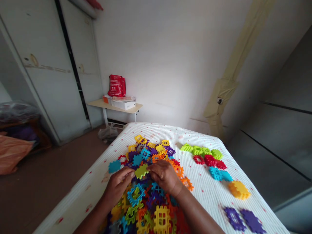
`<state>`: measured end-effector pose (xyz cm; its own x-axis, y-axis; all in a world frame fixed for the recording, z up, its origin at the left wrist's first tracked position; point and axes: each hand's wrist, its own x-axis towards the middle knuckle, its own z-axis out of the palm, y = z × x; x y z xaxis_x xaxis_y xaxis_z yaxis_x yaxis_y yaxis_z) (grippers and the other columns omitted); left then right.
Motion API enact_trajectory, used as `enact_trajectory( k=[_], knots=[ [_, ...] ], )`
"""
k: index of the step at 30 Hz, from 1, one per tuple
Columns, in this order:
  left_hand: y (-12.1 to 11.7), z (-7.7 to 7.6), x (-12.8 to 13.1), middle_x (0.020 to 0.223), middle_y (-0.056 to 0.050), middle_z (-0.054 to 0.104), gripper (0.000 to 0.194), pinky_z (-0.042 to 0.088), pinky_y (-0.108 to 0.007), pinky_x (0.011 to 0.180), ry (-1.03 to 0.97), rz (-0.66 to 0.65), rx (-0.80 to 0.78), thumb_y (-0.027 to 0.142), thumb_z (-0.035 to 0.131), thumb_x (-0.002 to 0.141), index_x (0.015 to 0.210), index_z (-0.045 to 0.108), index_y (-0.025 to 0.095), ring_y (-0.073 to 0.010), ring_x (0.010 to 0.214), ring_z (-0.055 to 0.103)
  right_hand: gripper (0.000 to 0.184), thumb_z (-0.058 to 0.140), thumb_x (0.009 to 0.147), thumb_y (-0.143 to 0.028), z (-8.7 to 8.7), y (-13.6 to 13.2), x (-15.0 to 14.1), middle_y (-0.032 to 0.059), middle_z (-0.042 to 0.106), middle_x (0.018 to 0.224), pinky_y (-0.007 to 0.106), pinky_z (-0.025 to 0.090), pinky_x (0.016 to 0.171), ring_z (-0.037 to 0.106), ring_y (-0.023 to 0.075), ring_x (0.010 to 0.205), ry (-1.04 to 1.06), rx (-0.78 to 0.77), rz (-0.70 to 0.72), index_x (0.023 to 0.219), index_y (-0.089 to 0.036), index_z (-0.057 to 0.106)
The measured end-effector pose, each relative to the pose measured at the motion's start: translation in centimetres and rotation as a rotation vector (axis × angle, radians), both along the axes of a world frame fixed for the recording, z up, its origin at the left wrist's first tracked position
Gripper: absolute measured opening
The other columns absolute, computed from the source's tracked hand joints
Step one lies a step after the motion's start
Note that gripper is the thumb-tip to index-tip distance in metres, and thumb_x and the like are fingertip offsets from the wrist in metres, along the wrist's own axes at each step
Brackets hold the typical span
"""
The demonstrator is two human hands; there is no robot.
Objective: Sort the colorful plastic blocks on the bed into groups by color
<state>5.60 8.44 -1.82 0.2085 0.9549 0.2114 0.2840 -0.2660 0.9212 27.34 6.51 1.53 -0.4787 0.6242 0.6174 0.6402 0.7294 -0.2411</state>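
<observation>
A lime-green plastic building tile (141,171) with notched edges is held up over a mixed heap of coloured interlocking tiles. My left hand (119,182) pinches it at its left edge, thumb and fingers together. At its right edge, the curled fingers of my right hand (163,175) grip it. Below my hands in the heap lie a blue frame tile (136,195) and a yellow window tile (162,219). A flat blue tile (114,166) rests just beyond my left hand, and orange tiles (187,183) lie beside my right wrist.
On the right of the white bedspread (202,198) are groups sorted by colour: green tiles (197,150), red tiles (214,161), blue tiles (220,174), a yellow stack (239,190) and purple tiles (252,221). A small table (97,103) with a red bag (117,86) stands behind.
</observation>
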Motion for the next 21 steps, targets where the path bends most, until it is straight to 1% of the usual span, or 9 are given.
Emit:
enact_trajectory(
  k=[2, 6, 10, 12, 13, 15, 17, 18, 21],
  knots=[
    [-0.1, 0.0, -0.1, 0.059, 0.0, 0.053, 0.035, 0.039, -0.023, 0.056, -0.054, 0.013, -0.063, 0.049, 0.049, 0.079, 0.072, 0.061, 0.017, -0.0131, 0.058, 0.049, 0.017, 0.042, 0.092, -0.02, -0.3, -0.2, -0.6, 0.0038, 0.067, 0.077, 0.027, 0.043, 0.07, 0.059, 0.0145, 0.071, -0.034, 0.047, 0.009, 0.092, -0.02, 0.059],
    [0.0, -0.3, -0.5, 0.057, 0.002, 0.051, 0.036, 0.036, -0.022, 0.053, -0.166, 0.045, -0.171, 0.052, 0.054, 0.076, 0.078, 0.059, 0.016, -0.0117, 0.055, 0.046, 0.016, 0.042, 0.091, -0.02, -0.8, -0.7, -1.7, 0.0045, 0.064, 0.072, 0.027, 0.041, 0.068, 0.057, 0.0153, 0.069, -0.116, 0.082, 0.016, 0.089, -0.019, 0.057],
    [0.2, -0.5, -0.5, 0.055, 0.002, 0.05, 0.036, 0.033, -0.021, 0.05, -0.244, 0.062, -0.231, 0.052, 0.059, 0.072, 0.073, 0.057, 0.016, -0.0102, 0.052, 0.043, 0.014, 0.045, 0.089, -0.02, -0.9, -0.9, -2.3, 0.0031, 0.063, 0.074, 0.026, 0.041, 0.068, 0.057, 0.0148, 0.07, -0.121, -0.032, -0.067, 0.084, -0.02, 0.058],
    [0.2, -0.5, -0.4, 0.052, 0.003, 0.048, 0.037, 0.032, -0.021, 0.05, -0.262, 0.078, -0.243, 0.053, 0.061, 0.07, 0.068, 0.055, 0.016, -0.0093, 0.05, 0.041, 0.011, 0.05, 0.087, -0.027, -0.9, -1.0, -2.6, 0.0037, 0.063, 0.082, 0.026, 0.043, 0.07, 0.059, 0.0158, 0.076, -0.058, -0.128, -0.162, 0.09, -0.02, 0.058],
    [0.2, -0.4, -0.3, 0.051, 0.003, 0.047, 0.038, 0.031, -0.02, 0.049, -0.268, 0.088, -0.248, 0.053, 0.061, 0.069, 0.066, 0.055, 0.016, -0.0091, 0.05, 0.04, 0.017, 0.054, 0.085, -0.032, -0.8, -1.1, -2.8, 0.0046, 0.063, 0.088, 0.027, 0.045, 0.071, 0.059, 0.0169, 0.08, -0.023, -0.175, -0.205, 0.097, -0.02, 0.058],
    [0.0, -0.3, -0.1, 0.051, 0.003, 0.048, 0.039, 0.03, -0.02, 0.049, -0.274, 0.108, -0.26, 0.054, 0.063, 0.067, 0.066, 0.057, 0.015, -0.0091, 0.05, 0.039, 0.042, 0.062, 0.078, -0.043, -0.8, -1.4, -3.4, 0.0073, 0.062, 0.101, 0.031, 0.047, 0.076, 0.059, 0.0203, 0.089, 0.023, -0.242, -0.27, 0.112, -0.019, 0.053],
    [-0.2, -0.1, 0.1, 0.052, 0.003, 0.049, 0.04, 0.031, -0.02, 0.049, -0.279, 0.121, -0.271, 0.055, 0.065, 0.065, 0.067, 0.059, 0.015, -0.0094, 0.051, 0.04, 0.062, 0.067, 0.072, -0.048, -0.8, -1.7, -4.2, 0.0104, 0.058, 0.11, 0.036, 0.047, 0.082, 0.057, 0.024, 0.097, 0.016, -0.258, -0.316, 0.123, -0.018, 0.047],
    [-0.4, 0.0, 0.2, 0.052, 0.003, 0.049, 0.04, 0.031, -0.02, 0.049, -0.279, 0.123, -0.274, 0.055, 0.066, 0.064, 0.067, 0.06, 0.015, -0.0096, 0.051, 0.04, 0.065, 0.067, 0.071, -0.047, -0.8, -1.9, -4.6, 0.0116, 0.058, 0.112, 0.038, 0.047, 0.084, 0.056, 0.0252, 0.099, -0.003, -0.255, -0.334, 0.125, -0.017, 0.046],
    [-0.7, 0.4, 0.4, 0.05, 0.003, 0.048, 0.042, 0.032, -0.02, 0.049, -0.26, 0.128, -0.275, 0.057, 0.067, 0.061, 0.063, 0.059, 0.016, -0.0096, 0.051, 0.039, 0.063, 0.064, 0.075, -0.043, -0.8, -2.2, -5.4, 0.0132, 0.058, 0.109, 0.038, 0.047, 0.084, 0.054, 0.0259, 0.099, -0.075, -0.225, -0.382, 0.127, -0.013, 0.044]
  ],
)
